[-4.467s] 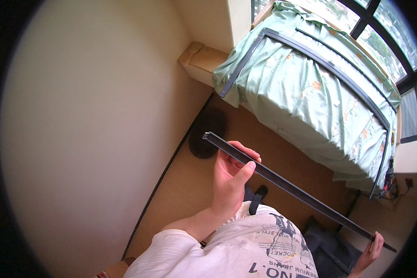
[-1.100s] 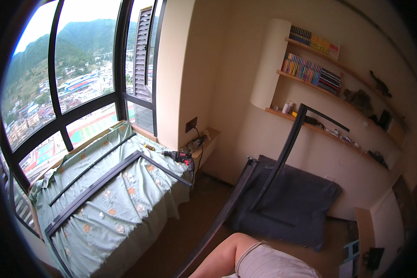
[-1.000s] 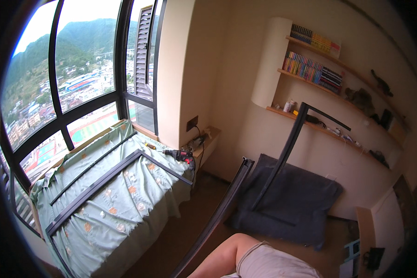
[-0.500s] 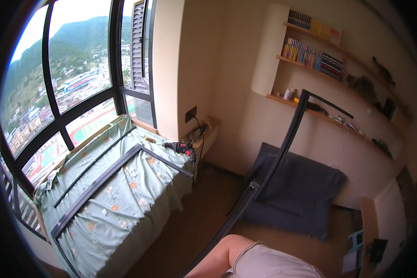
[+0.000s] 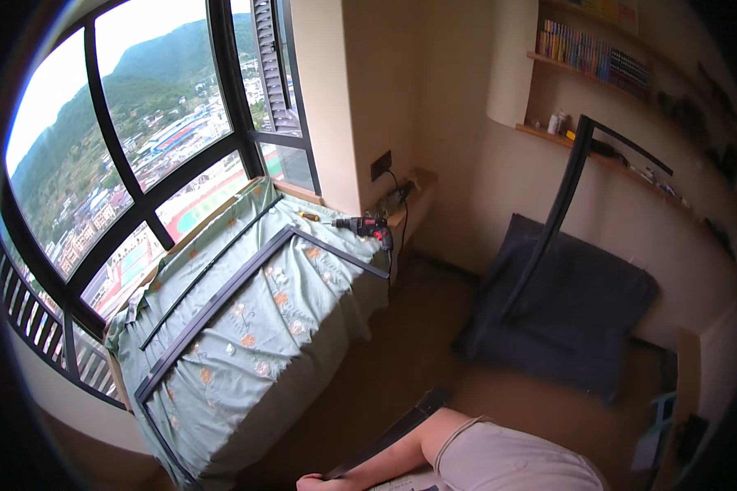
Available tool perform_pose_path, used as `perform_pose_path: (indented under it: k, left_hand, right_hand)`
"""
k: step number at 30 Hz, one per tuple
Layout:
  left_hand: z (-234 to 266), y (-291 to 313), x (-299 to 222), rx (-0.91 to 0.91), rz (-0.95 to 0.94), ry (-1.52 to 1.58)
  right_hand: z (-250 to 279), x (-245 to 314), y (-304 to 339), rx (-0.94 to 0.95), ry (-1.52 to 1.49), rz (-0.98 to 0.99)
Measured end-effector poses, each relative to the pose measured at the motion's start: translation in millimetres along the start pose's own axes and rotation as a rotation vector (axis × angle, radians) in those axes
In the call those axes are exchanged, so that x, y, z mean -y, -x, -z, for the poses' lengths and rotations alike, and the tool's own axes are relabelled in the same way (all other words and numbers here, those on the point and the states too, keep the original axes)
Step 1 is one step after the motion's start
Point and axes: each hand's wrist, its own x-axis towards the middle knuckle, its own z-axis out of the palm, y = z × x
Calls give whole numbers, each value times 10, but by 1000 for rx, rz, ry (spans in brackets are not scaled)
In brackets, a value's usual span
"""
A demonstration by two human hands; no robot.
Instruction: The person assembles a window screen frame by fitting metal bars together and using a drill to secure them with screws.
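My right arm reaches leftward across the lower edge from a light, short sleeve. Its hand is closed at the lower edge, partly cut off. It appears to hold a dark frame bar, which runs along the forearm with its far end showing above the elbow. Beyond a gap, another dark, L-shaped frame piece stands tilted in front of a dark grey cushion or mat; its lower end is blurred. My left hand is out of view.
A cloth-covered bed or ledge by the window bears an angled black frame, a thin black strip, a power drill with a cord, and a yellow-handled screwdriver. Wall shelves hold books and small items.
The view has shifted, moving the scene rightward. The lower bar has drawn back toward the lower edge, and a gap shows between it and the L-shaped piece. My right hand has come into view.
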Motion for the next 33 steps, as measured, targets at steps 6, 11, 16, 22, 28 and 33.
perform_pose_path:
  k: [6,11,16,22,28,33]
  left_hand:
    - [-338,-20,142,17,67,-110]
    - [-472,107,265,18,85,-173]
    - [-845,22,539,100,187,-302]
    - [-1025,-100,636,136,178,-367]
    - [-179,-409,413,-168,-244,98]
    - [-1271,85,405,-219,-529,33]
  right_hand:
    - [-313,94,-578,460,23,-162]
    - [60,69,6,224,61,-97]
    - [114,8,680,-374,137,-152]
    - [269,-64,783,-200,50,-136]
    - [478,-392,1100,-449,-551,-108]
    - [386,-975,1699,-573,-425,-29]
